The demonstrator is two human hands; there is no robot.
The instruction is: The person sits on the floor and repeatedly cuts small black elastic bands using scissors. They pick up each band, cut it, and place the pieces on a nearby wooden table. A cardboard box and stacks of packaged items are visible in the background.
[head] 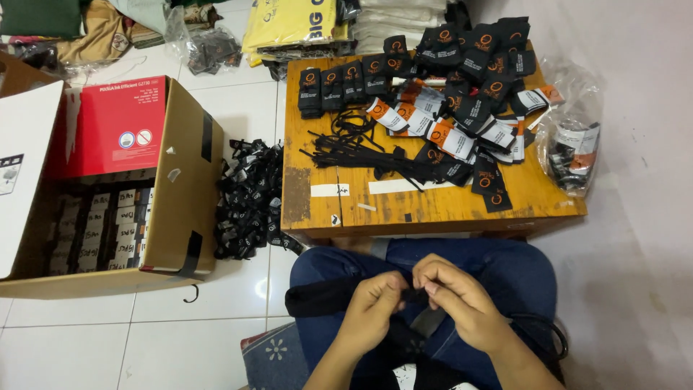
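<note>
Both my hands are together over my lap, just below the near edge of the counter (433,206). Left hand (372,303) and right hand (458,300) each pinch one small black strap piece (413,295) between fingertips, one hand on each end, so both are grasping it, not released. A longer black band (317,297) runs from the left hand out across my left thigh; can't tell if it's the same piece. I'm sitting on the floor in jeans, counter right in front of my knees. On the counter: a row of folded black items with orange round logos (346,83) along the far left, a bigger loose heap of the same black items (476,58) far right, a run of items wrapped in white-and-orange paper bands (440,130) through the middle, and a tangle of thin black straps (354,148) centre-left. Clear plastic bag (574,141) with more banded items hangs off the counter's right end. To my left, a pile of small black pieces (249,198) on the white tile floor, touching the counter's left side. Further left, an open cardboard box (184,166) with a red panel, packed with rows of dark bundles with handwritten white labels (108,227). Yellow packages (289,22) lie on the floor beyond the counter
</note>
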